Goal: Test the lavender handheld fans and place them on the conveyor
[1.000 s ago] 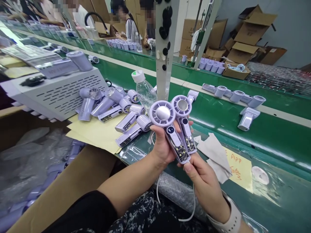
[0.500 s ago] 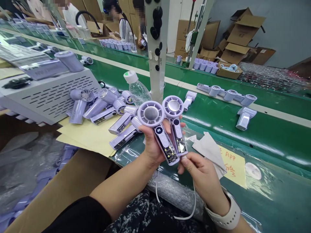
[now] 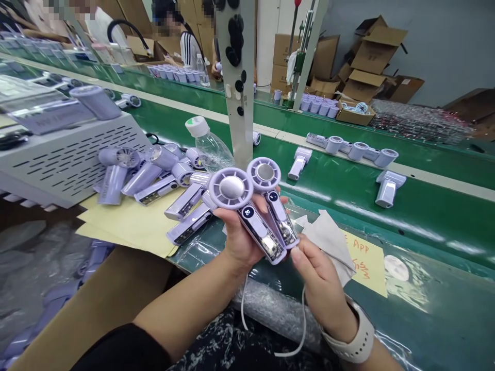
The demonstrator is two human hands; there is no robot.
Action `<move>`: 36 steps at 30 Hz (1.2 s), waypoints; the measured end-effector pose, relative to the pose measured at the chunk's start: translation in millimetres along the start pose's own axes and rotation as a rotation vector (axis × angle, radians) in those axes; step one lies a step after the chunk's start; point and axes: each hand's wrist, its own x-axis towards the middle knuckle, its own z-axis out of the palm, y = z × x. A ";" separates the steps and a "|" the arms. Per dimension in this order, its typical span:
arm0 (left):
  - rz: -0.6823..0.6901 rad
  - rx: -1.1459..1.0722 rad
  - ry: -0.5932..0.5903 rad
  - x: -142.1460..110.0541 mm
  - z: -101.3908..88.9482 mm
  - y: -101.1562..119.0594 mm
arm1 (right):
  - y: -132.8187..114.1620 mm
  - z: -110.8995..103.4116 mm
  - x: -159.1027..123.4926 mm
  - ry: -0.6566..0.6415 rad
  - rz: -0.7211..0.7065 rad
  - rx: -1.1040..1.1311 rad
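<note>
My left hand is wrapped round two lilac handheld fans side by side. The nearer fan has a silver disc in its round head, a lit display and a clear handle cover over a circuit board. Partly behind it is the second fan, its small display lit too. At the bottom end of the second fan's handle, my right hand pinches the end of a white cable; the fingers hide the plug. Another length of white cable hangs below the left hand.
Several lilac fans lie piled on yellow paper beside a vented grey box. A clear bottle stands near the metal post. More fans rest on the green conveyor. A grey cloth lies to the right.
The second fan's dark display now shows a lit mark, and the nearer fan's display reads differently. My right fingers have closed in at the handle's end, covering the plug. The view has shifted slightly.
</note>
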 end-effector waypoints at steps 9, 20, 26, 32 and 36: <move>-0.332 0.054 -0.148 -0.5 -9.5 -5.3 | 34.5 -79.3 16.2 0.277 -0.011 -1.198; -1.080 -0.045 -0.380 -20.3 -18.9 -21.7 | -46.5 -102.5 57.9 -0.284 -0.092 -0.104; -1.088 -0.041 -0.430 -22.9 -31.6 -31.1 | -31.3 -104.9 73.7 -0.610 0.122 0.055; -1.151 -0.030 -0.464 -22.3 -36.8 -38.1 | -28.4 -70.3 54.6 -0.171 0.094 -0.089; -1.041 -0.028 -0.557 -19.3 -27.2 -32.3 | -10.3 -79.2 42.3 0.126 0.134 -0.133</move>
